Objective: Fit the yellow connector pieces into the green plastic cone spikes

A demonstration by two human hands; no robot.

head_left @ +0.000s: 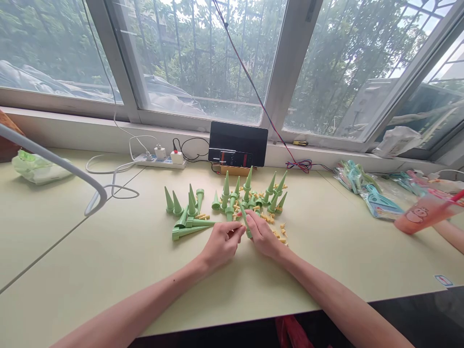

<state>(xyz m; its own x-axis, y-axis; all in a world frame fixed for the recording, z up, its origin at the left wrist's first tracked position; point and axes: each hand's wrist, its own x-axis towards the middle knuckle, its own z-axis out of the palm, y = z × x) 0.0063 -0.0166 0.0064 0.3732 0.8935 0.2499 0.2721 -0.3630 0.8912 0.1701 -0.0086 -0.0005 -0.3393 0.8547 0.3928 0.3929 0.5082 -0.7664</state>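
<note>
My left hand (pixel 222 241) and my right hand (pixel 264 237) meet over the pale green table (pixel 108 251). The right hand grips a green cone spike (pixel 245 218) that points up and away. The left hand pinches a small yellow piece (pixel 242 225) at the spike's side. Behind my hands several green cone spikes (pixel 250 191) stand upright, and more cone spikes (pixel 188 227) lie on their sides to the left. Small yellow pieces (pixel 279 234) are scattered among them and to the right of my hands.
A black device (pixel 237 144) leans at the window sill, with a power strip (pixel 161 162) and white cables (pixel 116 186) to its left. Packets in clear wrap (pixel 373 198) lie at the right. Another person's arm holds a pink cup (pixel 424 212) at the far right. A white curved rod (pixel 54 162) crosses the left.
</note>
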